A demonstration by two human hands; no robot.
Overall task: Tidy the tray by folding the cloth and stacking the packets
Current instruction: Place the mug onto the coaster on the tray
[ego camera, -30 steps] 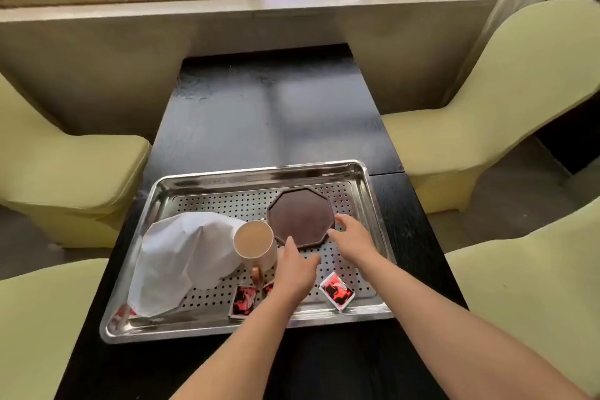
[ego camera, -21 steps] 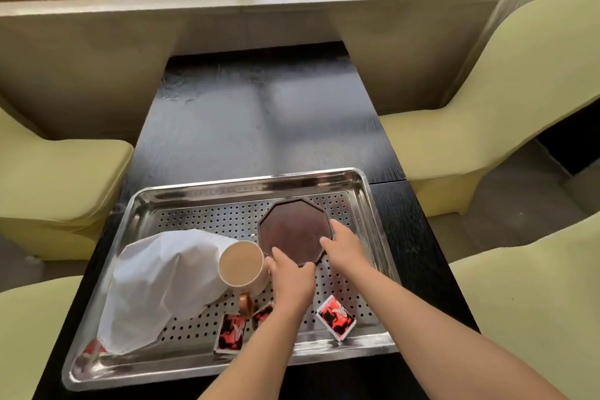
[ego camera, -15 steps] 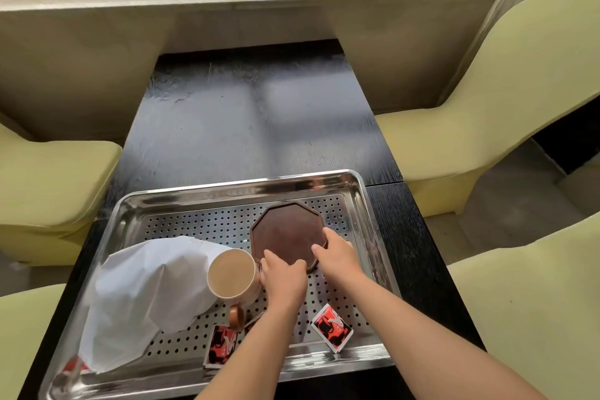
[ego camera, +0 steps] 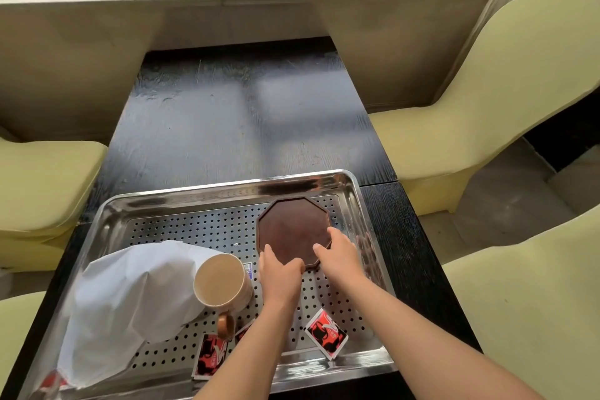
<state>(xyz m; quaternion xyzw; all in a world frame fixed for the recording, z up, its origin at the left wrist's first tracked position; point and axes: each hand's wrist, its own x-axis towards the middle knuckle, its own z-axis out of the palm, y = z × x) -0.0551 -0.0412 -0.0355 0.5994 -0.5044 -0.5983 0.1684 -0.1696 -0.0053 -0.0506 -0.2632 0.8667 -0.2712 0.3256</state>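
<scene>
A perforated steel tray (ego camera: 181,201) lies on the dark table. A crumpled white cloth (ego camera: 130,302) covers its left part. Red-and-black packets lie along the near edge: one (ego camera: 326,338) at the right, one (ego camera: 209,355) near the middle, another (ego camera: 243,333) partly hidden behind my left forearm. A red corner (ego camera: 52,380) peeks from under the cloth. My left hand (ego camera: 279,276) and my right hand (ego camera: 341,256) both grip the near edge of a brown octagonal coaster (ego camera: 292,227) at the tray's far right.
A beige cup (ego camera: 222,279) with a brown handle lies tipped on its side between cloth and left hand. Pale yellow-green covered chairs (ego camera: 487,107) flank the table on both sides. Bare dark tabletop (ego camera: 240,120) stretches toward the window wall.
Both hands reached forward from the tray's middle and closed on the coaster's near edge. The camera view shifted, so the tray sits lower and more to the left.
</scene>
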